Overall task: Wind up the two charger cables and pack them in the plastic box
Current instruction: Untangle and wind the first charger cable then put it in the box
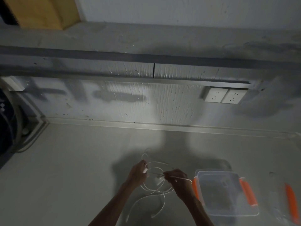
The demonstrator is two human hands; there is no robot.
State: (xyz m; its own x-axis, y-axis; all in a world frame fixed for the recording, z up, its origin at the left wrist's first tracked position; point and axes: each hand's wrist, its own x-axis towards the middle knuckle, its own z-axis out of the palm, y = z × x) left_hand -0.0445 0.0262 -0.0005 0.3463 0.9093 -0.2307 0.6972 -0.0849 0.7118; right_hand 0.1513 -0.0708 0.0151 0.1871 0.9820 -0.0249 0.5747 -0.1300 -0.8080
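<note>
Left hand (138,172) grips a plug end (145,170); right hand (178,179) pinches a strand of the cables (158,191). Best to free one cable first, then loop it evenly.

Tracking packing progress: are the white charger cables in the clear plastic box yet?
Out: the white charger cables lie in loose loops beside the clear plastic box.

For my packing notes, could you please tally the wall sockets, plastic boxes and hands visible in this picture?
Wall sockets: 2
Plastic box: 1
Hands: 2, left hand and right hand
Total: 5
</note>
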